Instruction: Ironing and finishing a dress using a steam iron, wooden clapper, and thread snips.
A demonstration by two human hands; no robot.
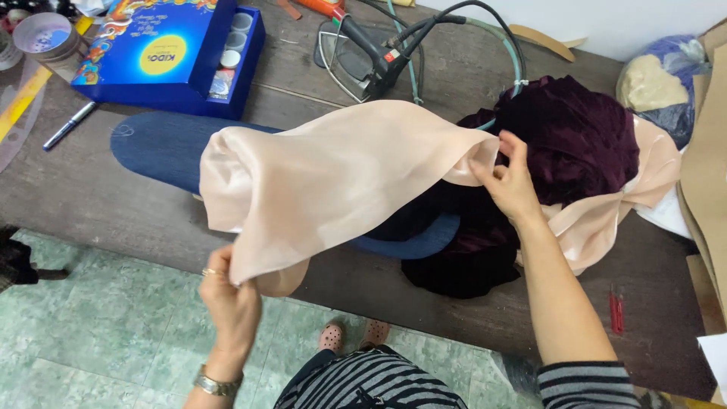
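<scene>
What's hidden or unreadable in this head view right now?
- Middle of the blue padded board: covered by the peach fabric.
- Left hand fingertips: tucked behind the fabric's lower edge.
- Iron: top is cut by the frame edge.
- Red snips: too small to make out.

We see both hands bare. The left hand [227, 303], at the lower left of the frame, wears a thin gold ring [213, 272] on one finger and a metal wristwatch [216, 385] with a gold and silver band at the wrist. The right hand [512, 184], right of centre, carries no jewellery that we can make out. A sleeve [587, 385] with grey and black stripes covers the right arm at the lower right, and the same striped cloth shows at the bottom centre. Below us, pink perforated clogs [353, 334] stand on the floor.
</scene>
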